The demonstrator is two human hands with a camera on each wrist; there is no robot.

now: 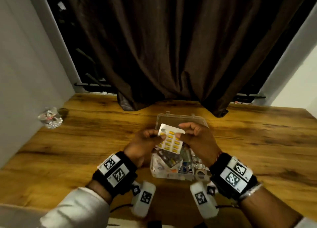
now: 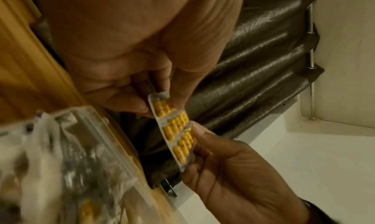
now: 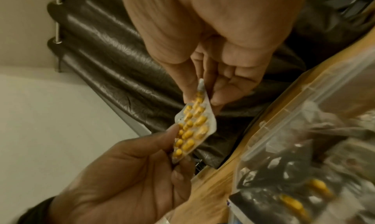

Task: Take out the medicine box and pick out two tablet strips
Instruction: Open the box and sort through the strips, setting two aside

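- Tablet strip (image 1: pixel 170 139) with yellow capsules is held up in the air above the open medicine box (image 1: pixel 178 162), which sits on the wooden table (image 1: pixel 85 142).
- Left hand (image 1: pixel 144 143) pinches one edge of the strip between thumb and fingertips; right hand (image 1: pixel 197 138) pinches the opposite edge near the top, the other fingers curled.
- Seen from the left wrist, the strip (image 2: pixel 173 129) spans the gap between both pinches, blisters facing the camera.
- Judged by its look, the strip is light, thin and a little springy; its foil face is likely slick, so a grip on the flat margin holds better than one on the domed blisters.
- Hard squeezing on the blisters could crush or pop a capsule.
- Inside the box lie more strips and packets in a jumble; a second strip is yet to be chosen.
- A dark curtain (image 1: pixel 171 48) hangs behind the table, and a crumpled clear wrapper (image 1: pixel 50 118) lies far left.
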